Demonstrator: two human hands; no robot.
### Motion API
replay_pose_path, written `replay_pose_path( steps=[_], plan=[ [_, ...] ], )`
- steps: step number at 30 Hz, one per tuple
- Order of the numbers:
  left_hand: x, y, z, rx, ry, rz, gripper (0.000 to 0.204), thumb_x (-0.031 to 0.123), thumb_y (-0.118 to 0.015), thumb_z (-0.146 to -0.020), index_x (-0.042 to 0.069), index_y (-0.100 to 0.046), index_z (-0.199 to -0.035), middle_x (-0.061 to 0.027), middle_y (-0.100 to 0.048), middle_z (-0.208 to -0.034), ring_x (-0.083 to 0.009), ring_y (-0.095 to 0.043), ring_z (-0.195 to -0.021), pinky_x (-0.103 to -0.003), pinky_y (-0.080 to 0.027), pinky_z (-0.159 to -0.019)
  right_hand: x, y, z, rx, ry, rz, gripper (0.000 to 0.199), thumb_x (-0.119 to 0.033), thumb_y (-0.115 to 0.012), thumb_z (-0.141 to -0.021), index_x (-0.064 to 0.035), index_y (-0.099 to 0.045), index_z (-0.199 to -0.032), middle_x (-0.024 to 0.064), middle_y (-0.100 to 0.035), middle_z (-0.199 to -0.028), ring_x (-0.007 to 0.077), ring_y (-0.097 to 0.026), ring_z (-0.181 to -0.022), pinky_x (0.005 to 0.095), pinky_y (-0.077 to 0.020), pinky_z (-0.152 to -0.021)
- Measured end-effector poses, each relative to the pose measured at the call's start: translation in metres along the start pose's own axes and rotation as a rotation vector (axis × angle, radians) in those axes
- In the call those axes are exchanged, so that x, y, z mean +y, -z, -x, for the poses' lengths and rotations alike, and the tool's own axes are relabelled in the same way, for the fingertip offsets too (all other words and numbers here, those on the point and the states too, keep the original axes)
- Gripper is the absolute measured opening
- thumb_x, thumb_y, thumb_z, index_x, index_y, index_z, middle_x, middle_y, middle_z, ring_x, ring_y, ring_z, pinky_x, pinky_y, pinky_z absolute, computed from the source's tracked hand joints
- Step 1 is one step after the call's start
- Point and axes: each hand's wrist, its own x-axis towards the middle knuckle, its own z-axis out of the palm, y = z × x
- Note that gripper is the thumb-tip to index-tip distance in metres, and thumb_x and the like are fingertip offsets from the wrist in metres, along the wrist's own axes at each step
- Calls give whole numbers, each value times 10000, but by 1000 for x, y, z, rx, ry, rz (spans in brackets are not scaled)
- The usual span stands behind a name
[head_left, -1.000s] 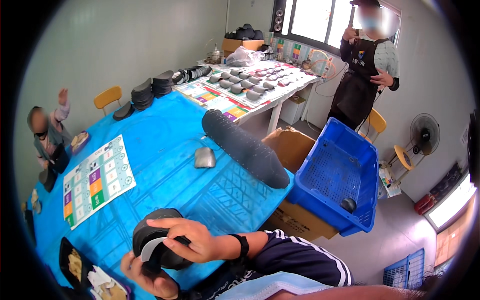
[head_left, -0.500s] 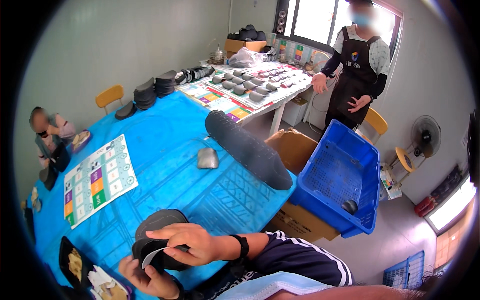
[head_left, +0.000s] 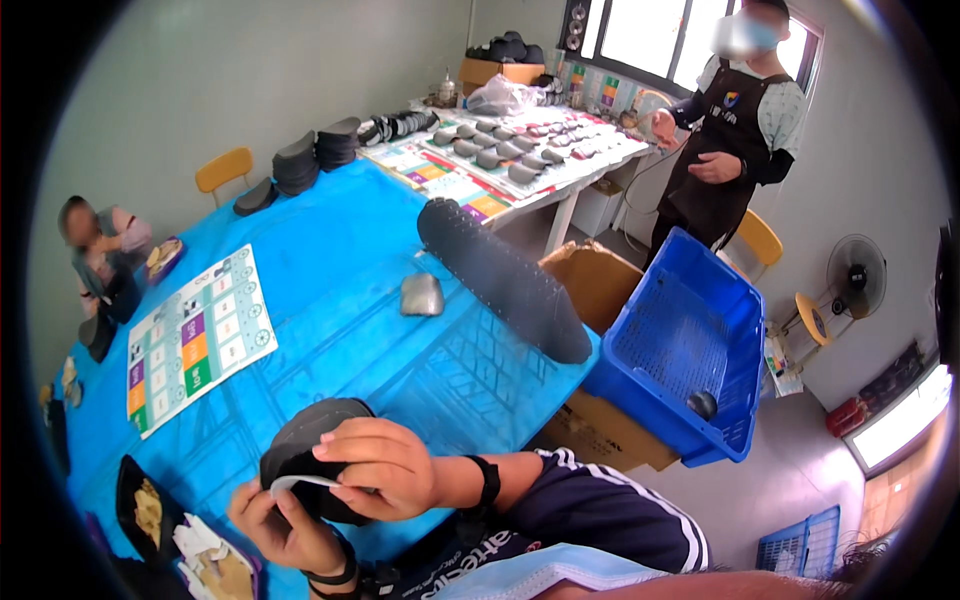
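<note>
L hand, R hand gripping blk pc, fingers bent

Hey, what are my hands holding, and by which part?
Your left hand and right hand hold a curved, pale grey piece by its opposite ends; whether they also grip the black piece beyond it can't be told.

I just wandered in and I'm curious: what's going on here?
At the blue-covered table, the camera wearer's left hand and right hand hold a black curved piece; a pale curved strip shows between them. Farther across lie a grey curved piece and a long black bolster-like form. To the right, a blue plastic crate holds one dark rounded piece, and a co-worker in a dark apron stands beyond it.
</note>
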Motion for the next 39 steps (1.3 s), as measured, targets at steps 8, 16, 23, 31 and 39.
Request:
replay_pose_path(
  steps=[8, 16, 23, 31, 39],
  plan=[
    [5, -2, -9, -86, 27, 59, 41, 17, -536, -830, 13, -500, -848, -124, -461, -995, -210, -465, -907, -330, -377, -816, -4, 4, -3, 18, -145, 103, 195, -23, -695, -685, 0, -577, -839, 177, -569, -1006, 288, -581, -822, 344, -490, -682],
    [3, 4, -10, -75, -39, -36, 64, 14, -556, -802, 17, -503, -837, -140, -470, -973, -227, -464, -872, -331, -383, -790, -5, -1, -7, 22, -192, 74, 167, -23, -714, -669, -23, -587, -777, 149, -569, -967, 261, -578, -763, 328, -486, -651],
    [14, 1, -15, -99, -96, -128, 137, 59, -647, -756, 29, -517, -790, -121, -504, -930, -212, -482, -842, -304, -387, -756, -11, 6, -4, -78, -248, 219, 148, -23, -693, -669, -51, -562, -730, 137, -583, -899, 238, -584, -750, 296, -474, -606],
    [23, -2, -22, -30, -172, -233, 223, 0, -756, -634, 48, -567, -743, -100, -546, -824, -188, -535, -679, -260, -422, -549, -13, 8, -11, -127, -233, 245, 187, 19, -691, -648, -33, -536, -739, 125, -594, -888, 241, -568, -705, 285, -463, -562],
    [21, 0, -21, -27, -153, -250, 210, -8, -738, -655, 37, -550, -736, -111, -540, -823, -184, -523, -664, -254, -408, -539, -13, 4, -12, -135, -200, 263, 224, 30, -712, -645, -32, -534, -767, 115, -581, -880, 226, -549, -676, 275, -443, -533]
  ],
)
